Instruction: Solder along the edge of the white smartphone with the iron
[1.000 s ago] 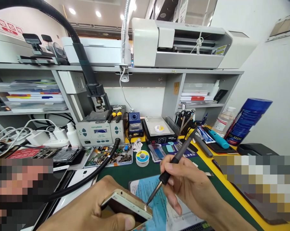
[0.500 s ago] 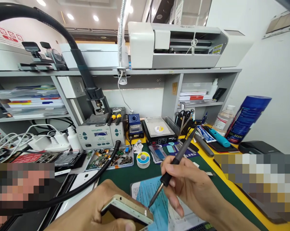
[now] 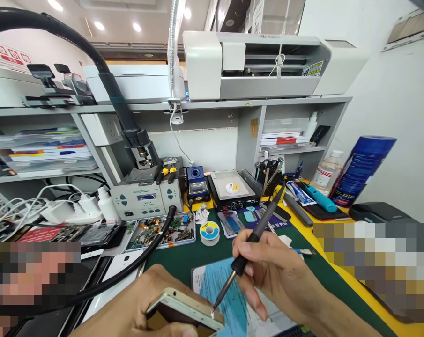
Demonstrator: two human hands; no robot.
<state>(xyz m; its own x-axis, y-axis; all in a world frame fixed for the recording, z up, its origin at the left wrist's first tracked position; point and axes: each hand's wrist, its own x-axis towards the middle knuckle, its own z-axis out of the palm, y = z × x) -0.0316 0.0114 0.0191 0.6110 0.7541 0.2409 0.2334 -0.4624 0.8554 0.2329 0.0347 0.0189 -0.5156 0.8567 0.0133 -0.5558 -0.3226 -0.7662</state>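
- Right hand (image 3: 270,264): fingers closed round a soldering iron (image 3: 264,222), tip at a phone (image 3: 187,304).
- Left hand (image 3: 153,285): fingers clamped on that phone, tilted.
- Beyond: solder spool (image 3: 209,233), parts tray (image 3: 183,242).
- Black hose (image 3: 127,273) crossing over the tray.

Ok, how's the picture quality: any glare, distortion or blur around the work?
Head view, top: ceiling lights burn out white. Head view, right: the blue can looks stretched, probably lens distortion. Head view, lower sides: pixelated patches. Head view, work area: the soldering iron and phone look reasonably sharp, though whether they touch is unclear.
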